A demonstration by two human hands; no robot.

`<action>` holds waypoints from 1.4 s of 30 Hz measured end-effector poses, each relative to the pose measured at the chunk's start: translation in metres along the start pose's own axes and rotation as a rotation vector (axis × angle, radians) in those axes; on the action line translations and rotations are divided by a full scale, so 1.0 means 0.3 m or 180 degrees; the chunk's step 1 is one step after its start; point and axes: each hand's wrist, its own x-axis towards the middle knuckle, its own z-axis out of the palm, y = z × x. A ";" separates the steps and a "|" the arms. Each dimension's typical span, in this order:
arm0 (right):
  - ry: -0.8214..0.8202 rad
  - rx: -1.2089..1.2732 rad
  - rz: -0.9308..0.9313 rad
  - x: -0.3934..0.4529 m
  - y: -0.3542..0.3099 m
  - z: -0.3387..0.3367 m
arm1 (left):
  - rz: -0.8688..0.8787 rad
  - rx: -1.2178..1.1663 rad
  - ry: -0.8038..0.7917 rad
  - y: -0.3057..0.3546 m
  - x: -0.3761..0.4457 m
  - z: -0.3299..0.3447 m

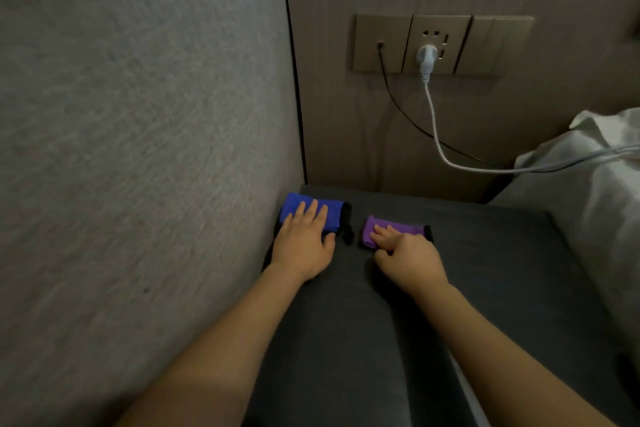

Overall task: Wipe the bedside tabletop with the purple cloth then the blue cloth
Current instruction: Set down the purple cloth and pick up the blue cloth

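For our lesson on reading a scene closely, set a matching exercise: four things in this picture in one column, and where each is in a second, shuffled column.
Things:
1. blue cloth
2. purple cloth
3. white plug
4. pillow

Places:
A. in the wall socket
B. under the right hand
C. at the right edge, beside the tabletop
D. under the left hand, next to the left wall

Pairs: 1-D, 2-B, 3-A, 4-C
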 end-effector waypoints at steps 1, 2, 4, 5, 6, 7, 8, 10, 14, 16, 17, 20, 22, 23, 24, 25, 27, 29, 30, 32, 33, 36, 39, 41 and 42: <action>0.0022 -0.0016 0.0006 0.024 -0.005 -0.001 | 0.0020 -0.0045 0.0089 -0.002 -0.019 0.008; 0.0024 -0.0033 0.0016 0.046 -0.010 -0.001 | 0.0034 -0.0088 0.0162 -0.003 -0.039 0.015; 0.0004 -0.0034 0.0071 0.097 -0.026 -0.004 | 0.0018 -0.0199 0.0276 0.002 -0.075 0.023; -0.0012 -0.0016 0.0090 0.123 -0.036 -0.007 | 0.0000 -0.0259 0.0297 0.008 -0.091 0.025; -0.0039 0.0013 0.0076 0.148 -0.049 -0.010 | -0.0014 -0.0314 0.0320 0.016 -0.102 0.029; -0.0081 0.0030 0.0054 0.171 -0.065 -0.014 | -0.0018 -0.0371 0.0340 0.024 -0.110 0.034; -0.0148 0.0025 0.0019 0.192 -0.084 -0.016 | -0.0008 -0.0416 0.0353 0.030 -0.116 0.040; -0.0380 -0.0170 -0.0151 0.231 -0.131 -0.017 | 0.0047 -0.0491 0.0375 0.037 -0.120 0.051; -0.0693 -0.0346 -0.0505 0.307 -0.225 0.011 | 0.0149 -0.0549 0.0472 0.036 -0.122 0.050; -0.0755 -0.0473 -0.0681 0.324 -0.260 0.024 | 0.0143 -0.0607 0.0496 0.040 -0.123 0.051; -0.0770 -0.0510 -0.0743 0.328 -0.273 0.028 | 0.0145 -0.0584 0.0508 0.041 -0.123 0.054; -0.0776 -0.0583 -0.0851 0.331 -0.286 0.027 | 0.0136 -0.0566 0.0502 0.042 -0.118 0.058; -0.0781 -0.0615 -0.0874 0.331 -0.280 0.029 | 0.0139 -0.0703 0.0493 0.041 -0.120 0.056; -0.0776 -0.0634 -0.0880 0.329 -0.278 0.029 | 0.0151 -0.0793 0.0503 0.041 -0.121 0.054; -0.0772 -0.0670 -0.0908 0.326 -0.276 0.031 | 0.0163 -0.0872 0.0527 0.040 -0.125 0.052; -0.0782 -0.0651 -0.0922 0.323 -0.276 0.031 | 0.0181 -0.0939 0.0530 0.037 -0.128 0.051; -0.0835 -0.0460 -0.0874 0.316 -0.274 0.031 | 0.0200 -0.1143 0.0543 0.034 -0.128 0.046; -0.0787 -0.0276 -0.0841 0.302 -0.272 0.028 | 0.0189 -0.1411 0.0597 0.034 -0.130 0.041; -0.0650 -0.0205 -0.0859 0.289 -0.272 0.027 | 0.0136 -0.1590 0.0655 0.032 -0.132 0.042; -0.0109 -0.0089 -0.0974 0.242 -0.274 0.031 | -0.0110 -0.2067 0.0798 0.026 -0.135 0.043; 0.0111 0.0040 -0.1030 0.208 -0.277 0.039 | -0.0240 -0.2247 0.0957 0.025 -0.137 0.043; -0.0078 0.0286 -0.1255 0.098 -0.258 0.077 | -0.0583 -0.2482 0.1680 0.028 -0.145 0.039; -0.0274 0.0164 -0.1266 0.013 -0.184 0.090 | -0.0627 -0.2315 0.1824 0.038 -0.152 0.027; -0.0264 0.0070 -0.1098 -0.027 -0.116 0.060 | -0.0471 -0.1885 0.1575 0.044 -0.150 0.032; -0.0276 0.0015 -0.1027 -0.043 -0.079 0.039 | -0.0422 -0.1724 0.1368 0.051 -0.150 0.026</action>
